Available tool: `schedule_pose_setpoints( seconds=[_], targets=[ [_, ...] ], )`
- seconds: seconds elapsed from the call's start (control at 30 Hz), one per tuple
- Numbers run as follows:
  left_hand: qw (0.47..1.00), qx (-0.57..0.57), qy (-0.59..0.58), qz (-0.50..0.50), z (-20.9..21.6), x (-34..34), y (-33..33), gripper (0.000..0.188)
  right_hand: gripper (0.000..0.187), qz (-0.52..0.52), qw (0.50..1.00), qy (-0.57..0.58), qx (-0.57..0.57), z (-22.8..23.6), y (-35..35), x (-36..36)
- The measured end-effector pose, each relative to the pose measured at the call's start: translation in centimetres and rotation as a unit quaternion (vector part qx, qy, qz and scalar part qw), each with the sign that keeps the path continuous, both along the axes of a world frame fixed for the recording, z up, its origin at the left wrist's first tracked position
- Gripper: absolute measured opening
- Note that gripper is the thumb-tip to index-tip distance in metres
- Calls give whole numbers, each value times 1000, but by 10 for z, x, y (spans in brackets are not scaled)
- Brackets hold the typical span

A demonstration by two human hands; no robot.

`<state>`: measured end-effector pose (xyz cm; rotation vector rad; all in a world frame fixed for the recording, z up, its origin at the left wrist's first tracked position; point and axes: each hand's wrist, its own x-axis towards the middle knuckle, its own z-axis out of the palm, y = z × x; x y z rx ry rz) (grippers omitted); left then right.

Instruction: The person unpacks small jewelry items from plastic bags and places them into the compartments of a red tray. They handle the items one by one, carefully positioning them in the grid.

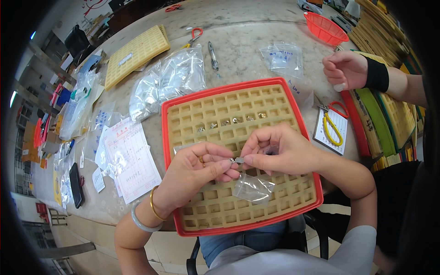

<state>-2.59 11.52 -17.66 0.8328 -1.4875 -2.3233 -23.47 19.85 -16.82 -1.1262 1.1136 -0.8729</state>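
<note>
Our left hand (195,165) and right hand (282,149) pinch a silvery piece (238,160) above the tray (185,114). Bare tabletop (243,55) shows past its rim (316,188).

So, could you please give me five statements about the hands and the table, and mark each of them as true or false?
1. The left hand and right hand hold a small silvery piece between them, above the red tray. True.
2. The gold bangle is on the right wrist. False: the gold bangle is on the left wrist.
3. The pen lies beyond the tray. True.
4. The red plastic basket is at the far left of the table. False: the red plastic basket is at the far right.
5. The black smartphone lies left of the printed form. True.
</note>
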Motion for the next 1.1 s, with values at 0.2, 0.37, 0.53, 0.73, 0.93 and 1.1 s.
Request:
schedule_pose_setpoints(
  seconds=[0.2, 0.37, 0.53, 0.73, 0.93, 1.1],
  targets=[
    [1000, 5, 4, 10, 0, -2, 1, 23, 17, 23, 999, -31, 28, -5, -2, -3],
    [1000, 10, 4, 4, -1, -2, 1, 20, 17, 35, 998, -34, 40, -5, -3, -4],
    [1000, 8, -1, 4, 0, -2, 1, 19, 17, 33, 998, -33, 49, -2, -2, -4],
    [1000, 3, -11, 1, 2, -2, 1, 19, 17, 33, 998, -41, 45, -3, -2, -4],
    [1000, 1, -19, -2, 2, -3, 1, 15, 16, 34, 998, -42, 41, -5, -2, -4],
    [1000, 2, -14, -6, 2, -3, 1, 14, 15, 30, 997, -51, 42, -5, -2, -4]
  ],
)
